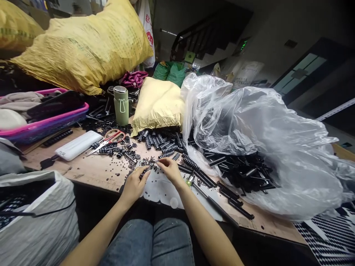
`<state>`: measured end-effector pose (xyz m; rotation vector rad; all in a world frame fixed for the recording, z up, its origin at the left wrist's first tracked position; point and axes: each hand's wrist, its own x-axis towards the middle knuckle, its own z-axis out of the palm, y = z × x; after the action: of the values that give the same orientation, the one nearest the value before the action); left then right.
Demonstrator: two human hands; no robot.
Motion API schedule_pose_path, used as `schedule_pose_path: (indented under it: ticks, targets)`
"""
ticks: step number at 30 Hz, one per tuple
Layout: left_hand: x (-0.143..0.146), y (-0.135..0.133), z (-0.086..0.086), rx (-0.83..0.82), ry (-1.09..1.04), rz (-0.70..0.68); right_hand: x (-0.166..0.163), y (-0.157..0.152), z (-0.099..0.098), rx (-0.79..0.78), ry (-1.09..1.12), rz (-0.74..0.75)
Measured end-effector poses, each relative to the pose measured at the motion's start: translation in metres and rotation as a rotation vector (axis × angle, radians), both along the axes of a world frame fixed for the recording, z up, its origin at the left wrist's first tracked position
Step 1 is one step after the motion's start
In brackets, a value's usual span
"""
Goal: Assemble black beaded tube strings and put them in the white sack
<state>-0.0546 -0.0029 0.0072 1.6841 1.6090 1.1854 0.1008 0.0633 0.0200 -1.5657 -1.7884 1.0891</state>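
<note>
The left hand (134, 186) is closed around a short, dark, ribbed cylindrical piece (143, 173), held just above the near edge of the pale wooden surface (88, 173), around the middle of that edge. The right hand (171, 171) is beside it, thumb and forefinger brought together near the piece's far end; whether they pinch anything is too small to tell. Beneath both hands a white flat sheet (158, 189) reaches the near edge, with tiny dark rings scattered over it and leftward across the wood. Beyond the hands, black-and-white ribbed cylinders (166, 142) lie heaped against a plump pale-yellow sack (159, 103). Orange-handled metal scissors (113, 136) lie to the left, near a white rectangular plastic case (78, 145) towards the left end. Right of the hands, a long dark rod (215, 205) slants over the near edge; farther right, black tubes (246, 170) spill from a clear plastic bag (291, 147).
</note>
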Motion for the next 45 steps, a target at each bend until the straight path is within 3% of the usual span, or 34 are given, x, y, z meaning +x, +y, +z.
schedule_pose_path:
  ticks: [6,12,16,19,23,25,31,37,45]
  targets:
    - [-0.002,-0.005,0.006,-0.001,-0.005,-0.064,-0.01,-0.017,0.008,-0.279,0.429,-0.014]
    - [-0.009,-0.012,0.006,0.003,0.034,-0.051,-0.018,-0.02,0.009,-0.346,0.583,-0.033]
    - [-0.012,-0.013,0.001,-0.043,0.056,-0.047,-0.02,-0.026,0.013,-0.28,0.556,0.005]
    - [-0.017,-0.014,-0.001,-0.056,0.016,-0.026,-0.028,-0.024,0.016,-0.146,0.42,0.121]
    - [-0.027,-0.015,-0.004,-0.116,-0.073,0.03,-0.056,-0.001,0.009,0.159,0.058,0.207]
    - [-0.034,-0.015,-0.005,-0.16,-0.118,0.072,-0.071,0.015,0.001,0.173,0.04,0.19]
    - [-0.047,-0.012,-0.001,-0.084,-0.12,0.139,-0.082,0.022,-0.013,0.0,0.242,0.122]
    - [-0.043,-0.008,0.0,-0.082,-0.068,0.106,-0.071,0.0,-0.004,-0.253,0.515,0.069]
    - [-0.043,-0.013,-0.001,-0.104,-0.042,0.087,-0.066,-0.011,0.006,-0.285,0.545,0.125]
